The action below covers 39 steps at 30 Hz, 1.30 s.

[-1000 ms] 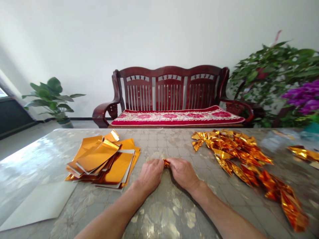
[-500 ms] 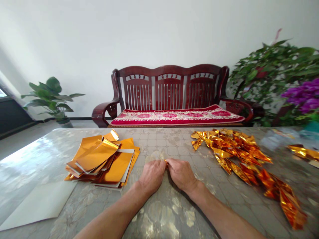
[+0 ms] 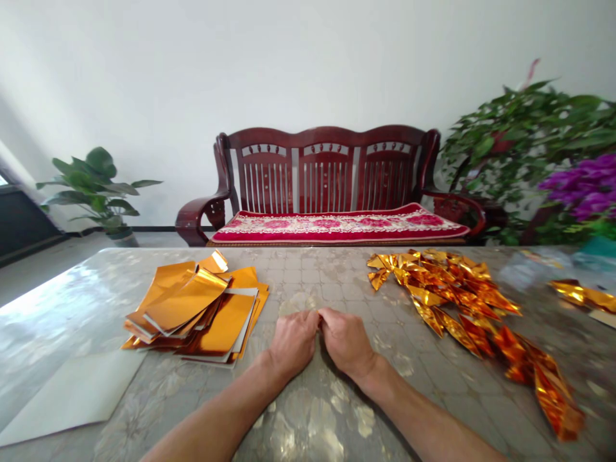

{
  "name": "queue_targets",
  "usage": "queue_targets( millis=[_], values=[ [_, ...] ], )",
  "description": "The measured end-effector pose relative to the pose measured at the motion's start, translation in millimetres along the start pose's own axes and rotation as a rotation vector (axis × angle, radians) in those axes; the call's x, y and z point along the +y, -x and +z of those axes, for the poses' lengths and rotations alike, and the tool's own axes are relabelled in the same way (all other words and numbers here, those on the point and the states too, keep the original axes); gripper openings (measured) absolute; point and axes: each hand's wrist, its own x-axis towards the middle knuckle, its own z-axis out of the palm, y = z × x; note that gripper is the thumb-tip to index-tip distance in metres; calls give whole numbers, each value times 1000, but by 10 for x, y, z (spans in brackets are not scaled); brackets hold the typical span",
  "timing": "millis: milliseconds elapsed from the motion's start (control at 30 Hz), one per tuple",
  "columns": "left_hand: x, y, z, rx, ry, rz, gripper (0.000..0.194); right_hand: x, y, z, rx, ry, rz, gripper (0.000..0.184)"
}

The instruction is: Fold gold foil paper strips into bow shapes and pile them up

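My left hand [image 3: 294, 337] and my right hand [image 3: 347, 340] meet knuckle to knuckle above the middle of the table. Both are closed, with fingers curled down around a piece of gold foil paper that they almost wholly hide. To the left lies an uneven stack of gold foil sheets [image 3: 192, 301] with pale backs, some edges curling up. On the right is a loose heap of folded, twisted gold foil pieces [image 3: 443, 282], which trails toward the front right.
The table [image 3: 308, 410] has a shiny, patterned cover. A pale sheet [image 3: 72, 398] lies at front left. Clear plastic wrapping [image 3: 534, 266] and more gold foil [image 3: 582, 295] sit at far right. Behind stand a wooden bench [image 3: 327, 167] and potted plants [image 3: 99, 189].
The sliver of gold foil that showed between my fingertips is now nearly covered, as my hands press closer together. The view has shifted very slightly.
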Motion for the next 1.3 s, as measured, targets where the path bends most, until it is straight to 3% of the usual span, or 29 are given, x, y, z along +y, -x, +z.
queue_targets(
  millis=[167,333,600,800,1000,1167,1300],
  values=[
    [-80,-44,29,97,1,-24,24,102,-33,14,0,-26,-5,27],
    [-161,-74,16,210,14,-67,29,217,-64,-31,14,92,-32,28],
    [-282,-85,61,221,173,-55,25,311,-105,-70,194,152,-182,27],
    [-303,-82,77,243,197,-51,23,376,-116,-74,191,140,-333,26],
    [-334,-74,75,387,243,38,23,400,-113,-101,198,115,-367,32],
    [-356,-78,58,417,228,186,24,391,-106,-73,171,95,-364,33],
    [-378,-101,109,452,261,194,23,415,-113,-22,208,17,-361,30]
  ],
)
